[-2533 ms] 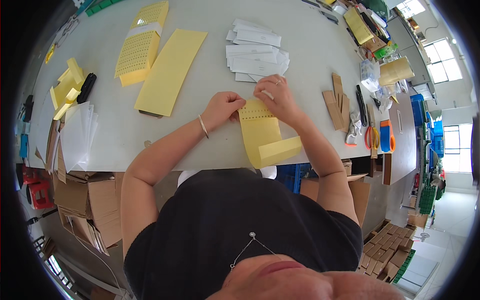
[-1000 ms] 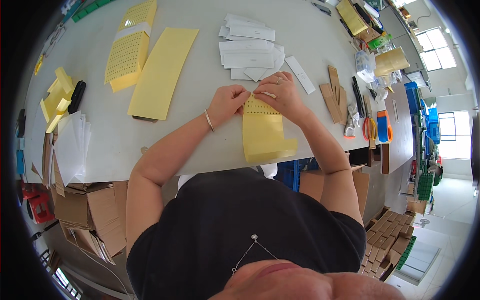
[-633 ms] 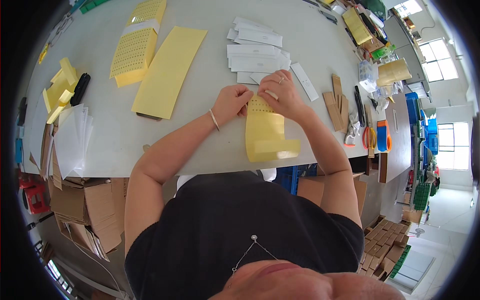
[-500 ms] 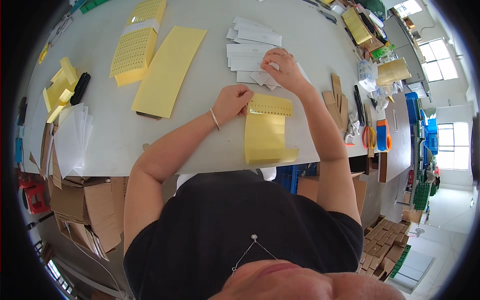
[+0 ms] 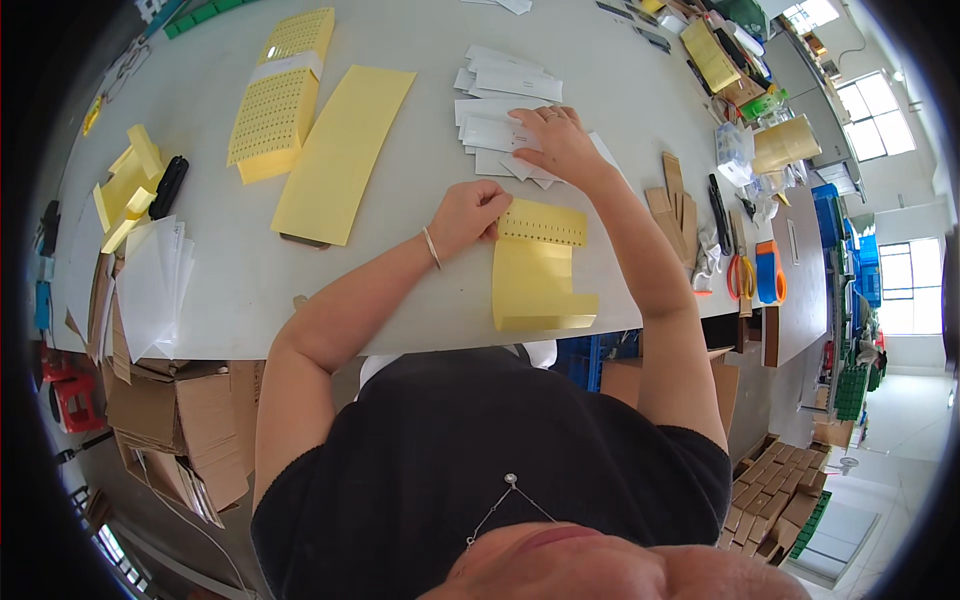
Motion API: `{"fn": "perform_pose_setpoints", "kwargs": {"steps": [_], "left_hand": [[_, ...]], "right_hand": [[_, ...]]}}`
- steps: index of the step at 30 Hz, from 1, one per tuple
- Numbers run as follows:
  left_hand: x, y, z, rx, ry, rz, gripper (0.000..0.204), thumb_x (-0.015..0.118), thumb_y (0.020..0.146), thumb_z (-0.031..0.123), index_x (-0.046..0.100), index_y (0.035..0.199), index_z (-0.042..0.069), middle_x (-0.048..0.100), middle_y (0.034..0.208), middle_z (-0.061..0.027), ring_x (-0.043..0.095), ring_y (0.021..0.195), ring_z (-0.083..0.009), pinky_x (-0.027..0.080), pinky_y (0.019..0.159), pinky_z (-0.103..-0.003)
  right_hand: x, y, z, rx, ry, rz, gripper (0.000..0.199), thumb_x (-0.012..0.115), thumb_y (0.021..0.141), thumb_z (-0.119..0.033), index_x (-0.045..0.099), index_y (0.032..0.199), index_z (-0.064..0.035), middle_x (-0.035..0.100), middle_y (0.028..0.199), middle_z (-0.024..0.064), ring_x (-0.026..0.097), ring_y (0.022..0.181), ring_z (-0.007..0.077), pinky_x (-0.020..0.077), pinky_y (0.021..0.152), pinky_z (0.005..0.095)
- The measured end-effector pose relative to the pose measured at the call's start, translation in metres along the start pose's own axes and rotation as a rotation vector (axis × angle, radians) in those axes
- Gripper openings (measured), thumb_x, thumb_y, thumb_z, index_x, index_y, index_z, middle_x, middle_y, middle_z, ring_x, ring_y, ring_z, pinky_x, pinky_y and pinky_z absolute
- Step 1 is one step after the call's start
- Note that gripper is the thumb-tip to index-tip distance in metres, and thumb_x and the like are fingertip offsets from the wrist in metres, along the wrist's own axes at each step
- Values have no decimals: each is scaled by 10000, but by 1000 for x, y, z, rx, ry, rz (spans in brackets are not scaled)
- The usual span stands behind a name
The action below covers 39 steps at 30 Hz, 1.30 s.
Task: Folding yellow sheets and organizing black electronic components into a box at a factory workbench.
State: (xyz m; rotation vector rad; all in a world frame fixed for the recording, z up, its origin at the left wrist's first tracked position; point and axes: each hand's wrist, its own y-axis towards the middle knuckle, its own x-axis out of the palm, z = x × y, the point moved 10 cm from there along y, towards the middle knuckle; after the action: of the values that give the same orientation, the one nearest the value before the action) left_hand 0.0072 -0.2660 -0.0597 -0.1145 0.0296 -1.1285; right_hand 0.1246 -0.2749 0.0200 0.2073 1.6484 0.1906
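My left hand (image 5: 470, 215) pinches the upper left corner of a yellow paper sheet (image 5: 532, 268) lying near the table's front edge. Along its upper part runs a strip with a row of small dark marks, and its near end curls up. Farther off, my right hand (image 5: 562, 148) rests with fingers apart over the right side of a spread of white paper slips (image 5: 490, 131). Its fingertips touch the slips, and I see nothing gripped in it. The slips overlap in several layers.
Left of the slips lie a long plain yellow sheet (image 5: 345, 155) and a banded stack of marked yellow sheets (image 5: 275, 105). White papers (image 5: 150, 280) and a black stapler-like object (image 5: 168, 187) are at far left. Scissors (image 5: 740, 275), an orange-and-blue tape roll (image 5: 771, 272) and cardboard strips (image 5: 673, 215) lie at right.
My right hand has gone from curled fingers above the slips to spread fingers lying on them. My left hand keeps its pinch on the yellow sheet's corner. The whole view has shifted slightly.
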Motion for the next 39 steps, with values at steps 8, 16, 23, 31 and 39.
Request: {"fn": "perform_pose_setpoints", "kwargs": {"steps": [8, 16, 23, 31, 39], "left_hand": [[2, 0, -1, 10, -88, -15, 205, 574, 902, 192, 576, 833, -2, 612, 651, -38, 574, 498, -73, 455, 439, -225], [-5, 0, -5, -37, -121, 9, 208, 551, 925, 198, 564, 823, 17, 598, 656, -25, 568, 498, -74, 440, 436, -212], [-4, 5, -4, -33, -188, 11, 233, 508, 959, 219, 562, 824, 37, 582, 636, -16, 555, 484, -78, 421, 427, -205], [-3, 2, -9, -57, -188, 27, 229, 510, 956, 221, 553, 822, 40, 574, 617, -19, 529, 447, -81, 408, 404, -218], [-4, 2, -4, -31, -83, 36, 225, 505, 953, 206, 537, 823, 25, 565, 609, -18, 525, 440, -74, 410, 399, -215]], "right_hand": [[-23, -94, 114, 697, 116, 157, 513, 725, 738, -283, 503, 1158, -88, 651, 917, 66, 624, 890, 205, 353, 929, 365], [-37, -68, 11, 306, 479, 172, 224, 715, 771, -165, 687, 982, -97, 633, 981, 88, 594, 892, 236, 472, 779, 348], [-34, -55, -65, -36, 182, 202, 123, 714, 756, -198, 692, 860, -135, 613, 870, 2, 561, 889, 201, 352, 908, 384], [-32, -62, -81, -126, 107, 283, 44, 678, 777, -170, 652, 801, -144, 606, 876, -11, 544, 908, 221, 352, 905, 423], [-4, 2, 12, 220, 267, 135, 64, 643, 806, -174, 667, 801, -115, 596, 971, 37, 524, 987, 255, 358, 888, 418]]}}
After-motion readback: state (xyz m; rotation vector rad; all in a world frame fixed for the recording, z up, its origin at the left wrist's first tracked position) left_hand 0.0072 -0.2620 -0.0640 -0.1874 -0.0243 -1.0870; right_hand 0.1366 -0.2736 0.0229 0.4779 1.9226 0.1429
